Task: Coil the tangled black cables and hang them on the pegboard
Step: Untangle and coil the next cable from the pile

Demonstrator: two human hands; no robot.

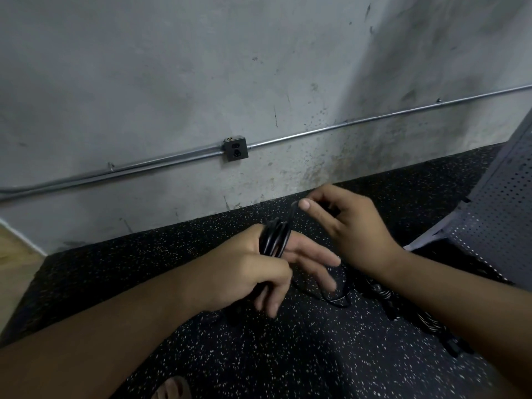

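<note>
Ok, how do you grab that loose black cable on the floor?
Probably at its curved bend, pinched from straight above: the loose cable lies flat on the floor, so only its top is free. The right hand is nearest, but it and the left hand hold the coil.

Cable coil partly behind left hand; pegboard partly beyond right edge.

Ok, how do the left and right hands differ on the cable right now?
The left hand carries loops of the black cable wound round it; the right hand only pinches a single strand. The left sits lower, the right higher, nearer the wall. Both touch the same cable.
</note>
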